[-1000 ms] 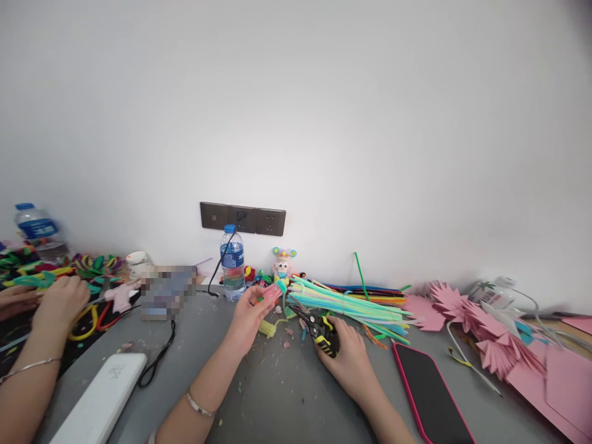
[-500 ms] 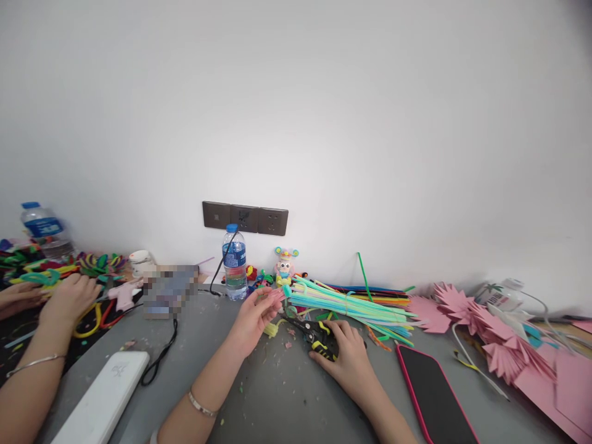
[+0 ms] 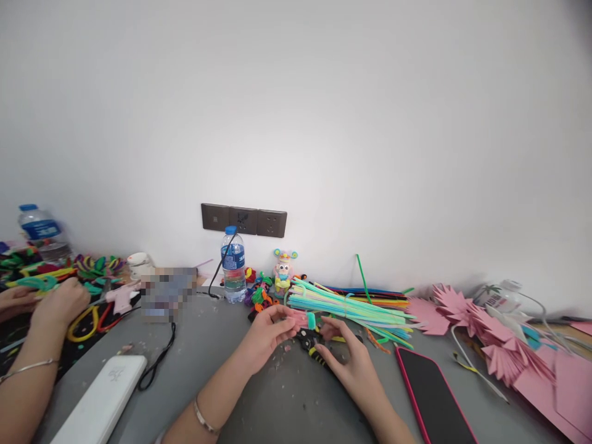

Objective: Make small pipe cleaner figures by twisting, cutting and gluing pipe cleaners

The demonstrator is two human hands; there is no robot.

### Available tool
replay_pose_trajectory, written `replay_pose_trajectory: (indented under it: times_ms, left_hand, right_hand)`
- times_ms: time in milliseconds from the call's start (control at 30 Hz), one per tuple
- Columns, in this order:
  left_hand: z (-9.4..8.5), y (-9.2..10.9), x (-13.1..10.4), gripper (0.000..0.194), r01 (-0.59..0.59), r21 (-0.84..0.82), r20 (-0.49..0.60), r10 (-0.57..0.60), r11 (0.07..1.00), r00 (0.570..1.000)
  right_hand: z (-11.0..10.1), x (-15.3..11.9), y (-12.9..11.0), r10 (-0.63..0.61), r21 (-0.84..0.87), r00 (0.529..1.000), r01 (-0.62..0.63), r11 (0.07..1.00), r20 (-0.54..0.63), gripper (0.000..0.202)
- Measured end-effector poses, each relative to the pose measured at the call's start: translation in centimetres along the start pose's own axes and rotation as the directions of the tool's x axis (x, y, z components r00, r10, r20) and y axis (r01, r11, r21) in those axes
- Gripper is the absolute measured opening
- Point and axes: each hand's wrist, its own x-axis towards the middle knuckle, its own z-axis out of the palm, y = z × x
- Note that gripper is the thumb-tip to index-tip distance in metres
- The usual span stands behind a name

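Note:
My left hand (image 3: 267,338) is closed on a small pink bundle (image 3: 300,318) with a teal end, which looks like pipe cleaner pieces. The teal end points right, toward my right hand (image 3: 350,353). That hand's thumb and fingers are curved and apart, with nothing visible between them. Under it on the grey table lie wire pliers (image 3: 306,340) with black and yellow handles, partly covered by the hand. Just behind, a bound bunch of pastel pipe cleaners (image 3: 345,304) lies beside a small colourful figurine (image 3: 283,271).
A water bottle (image 3: 233,265) stands near the wall sockets. A white power bank (image 3: 102,401) lies at left and a phone in a red case (image 3: 435,394) at right. Pink folded paper (image 3: 462,308) covers the far right. Another person's hand (image 3: 62,302) works at far left.
My right hand has let go of the pliers, which now lie lower on the table. My left hand has brought the pink bundle right and down, closer to my right hand.

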Motion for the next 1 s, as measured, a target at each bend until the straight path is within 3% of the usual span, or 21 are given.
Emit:
replay_pose_trajectory:
  times_ms: [167,300,433,667,1000]
  left_hand:
    - [0.8,-0.6,-0.8,0.037,0.038,0.056,0.126,-0.045,0.998,0.991]
    - [0.6,-1.1,-0.6,0.048,0.049,0.13,0.138,-0.067,0.99,0.988]
    - [0.6,-1.3,-0.5,0.04,0.018,0.211,0.158,-0.052,0.977,0.986]
    - [0.5,-1.5,-0.5,0.034,-0.045,0.274,0.198,-0.011,0.961,0.98]
    - [0.3,-1.6,-0.8,0.027,-0.24,0.584,0.27,0.094,0.776,0.958]
  right_hand:
    - [0.0,-0.3,-0.7,-0.042,0.072,0.997,0.037,0.997,0.071,0.048]
    - [-0.1,-0.3,-0.8,-0.052,0.071,0.997,0.048,0.996,0.064,0.028]
    - [-0.1,-0.2,-0.8,-0.052,0.049,0.997,0.049,0.998,0.054,0.018]
    - [-0.2,-0.1,-0.7,-0.031,0.057,0.999,0.03,0.998,0.024,0.024]
    - [-0.3,0.3,-1.1,0.009,0.114,0.994,-0.021,0.993,0.106,0.019]
